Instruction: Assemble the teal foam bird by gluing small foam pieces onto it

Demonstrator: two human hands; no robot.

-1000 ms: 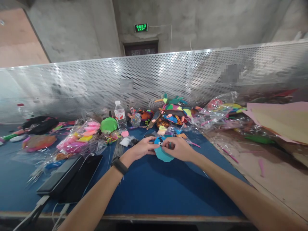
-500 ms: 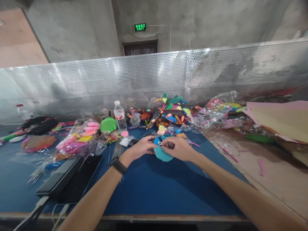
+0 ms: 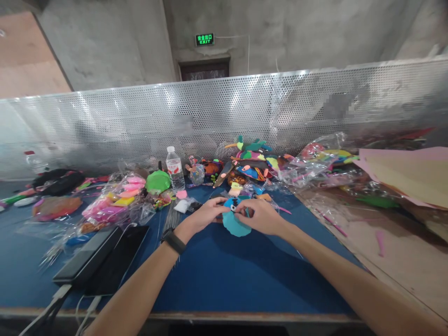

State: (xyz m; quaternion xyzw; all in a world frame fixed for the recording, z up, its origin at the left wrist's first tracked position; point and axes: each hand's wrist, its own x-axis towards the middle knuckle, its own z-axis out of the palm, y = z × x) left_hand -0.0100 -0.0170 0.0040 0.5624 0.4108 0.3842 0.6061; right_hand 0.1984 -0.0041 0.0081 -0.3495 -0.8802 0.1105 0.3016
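Observation:
A blue clay figure (image 3: pixel 236 226) with a light-blue rounded lower part, a darker blue top and a white eye with a black pupil is held just above the blue tabletop. My left hand (image 3: pixel 206 213) grips its left edge, thumb toward me and fingers partly hidden behind it. From the other side, my right hand (image 3: pixel 259 214) is closed with thumb and forefinger pinched at the figure beside the eye. Whether a small piece sits between those fingertips is hidden. A dark band circles my left wrist.
A black power bank (image 3: pixel 87 254) and a phone (image 3: pixel 121 261) with cables lie at left. Thin wires (image 3: pixel 171 217) and bagged clay (image 3: pixel 122 200) lie near a water bottle (image 3: pixel 174 168). Clay models (image 3: pixel 250 161) pile up behind; paper sheets (image 3: pixel 406 175) and cardboard are at right.
The clay figure has shifted and tilted slightly between my hands. Both hands stay at it in nearly the same place.

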